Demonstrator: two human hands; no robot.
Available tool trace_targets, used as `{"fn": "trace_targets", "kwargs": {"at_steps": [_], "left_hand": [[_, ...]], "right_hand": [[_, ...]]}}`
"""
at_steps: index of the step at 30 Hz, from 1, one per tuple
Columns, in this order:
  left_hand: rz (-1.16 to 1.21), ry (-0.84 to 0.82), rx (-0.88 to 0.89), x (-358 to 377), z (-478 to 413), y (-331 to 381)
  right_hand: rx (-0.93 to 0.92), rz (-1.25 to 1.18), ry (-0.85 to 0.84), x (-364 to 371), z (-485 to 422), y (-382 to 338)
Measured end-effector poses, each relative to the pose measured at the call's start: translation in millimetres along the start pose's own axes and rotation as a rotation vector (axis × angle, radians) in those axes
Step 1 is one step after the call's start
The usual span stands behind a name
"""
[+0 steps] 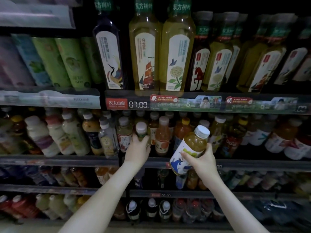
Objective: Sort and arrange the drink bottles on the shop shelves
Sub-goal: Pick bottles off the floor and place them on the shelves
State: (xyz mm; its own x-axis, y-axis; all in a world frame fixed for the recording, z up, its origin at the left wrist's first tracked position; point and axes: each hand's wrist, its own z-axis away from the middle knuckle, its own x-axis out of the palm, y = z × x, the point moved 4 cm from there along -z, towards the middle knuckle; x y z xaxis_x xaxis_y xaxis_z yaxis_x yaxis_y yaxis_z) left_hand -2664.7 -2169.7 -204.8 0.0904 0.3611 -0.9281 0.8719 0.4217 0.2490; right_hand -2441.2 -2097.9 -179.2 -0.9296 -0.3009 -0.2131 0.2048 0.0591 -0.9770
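1. The red price tag (116,103) sits on the front edge of a shelf (235,106). Tall tea bottles (144,56) stand just above it.
2. Below the tag and a little to its right, the left hand (140,149) curls its fingers round a small bottle (141,130) with a pale cap. The bottle stands up straight in the front row. The hand hides its bottom.
3. An orange bottle (162,137) stands just beside the small bottle, on the side away from the tag.
4. Lower and further right of the tag, the right hand (202,163) holds a yellow drink bottle (193,145). Fingers and thumb wrap round its white label.
5. This bottle is tilted. Its white cap leans up and away from the tag.
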Motion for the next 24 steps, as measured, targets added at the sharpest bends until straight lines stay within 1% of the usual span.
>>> {"fn": "trace_targets", "kwargs": {"at_steps": [3,6,9,15,17,20,21,24], "left_hand": [[0.082,0.051,-0.031,2.4,8.5,-3.6],[0.207,0.141,0.024,0.6,9.9,-3.5],[0.221,0.173,0.040,-2.8,6.8,-0.5],[0.284,0.281,-0.026,-1.1,3.5,-0.3],[0.402,0.313,-0.101,-3.1,8.9,-3.7],[0.600,0.305,-0.335,-8.6,9.9,-9.4],[0.607,0.302,-0.380,-11.7,8.5,-10.8],[0.594,0.285,-0.405,-19.4,6.6,-15.6]], "right_hand": [[-0.006,-0.018,-0.004,8.0,2.3,-1.7],[-0.008,-0.038,0.000,12.6,4.8,-2.2],[-0.002,-0.029,-0.007,13.5,3.9,-1.3],[0.006,-0.016,-0.035,10.5,-4.7,1.8],[-0.003,-0.013,-0.050,11.4,-8.3,1.6],[-0.017,-0.010,-0.074,16.9,-13.6,1.6],[-0.021,-0.011,-0.087,20.1,-14.7,0.8],[-0.034,-0.016,-0.127,31.9,-20.1,2.3]]}}
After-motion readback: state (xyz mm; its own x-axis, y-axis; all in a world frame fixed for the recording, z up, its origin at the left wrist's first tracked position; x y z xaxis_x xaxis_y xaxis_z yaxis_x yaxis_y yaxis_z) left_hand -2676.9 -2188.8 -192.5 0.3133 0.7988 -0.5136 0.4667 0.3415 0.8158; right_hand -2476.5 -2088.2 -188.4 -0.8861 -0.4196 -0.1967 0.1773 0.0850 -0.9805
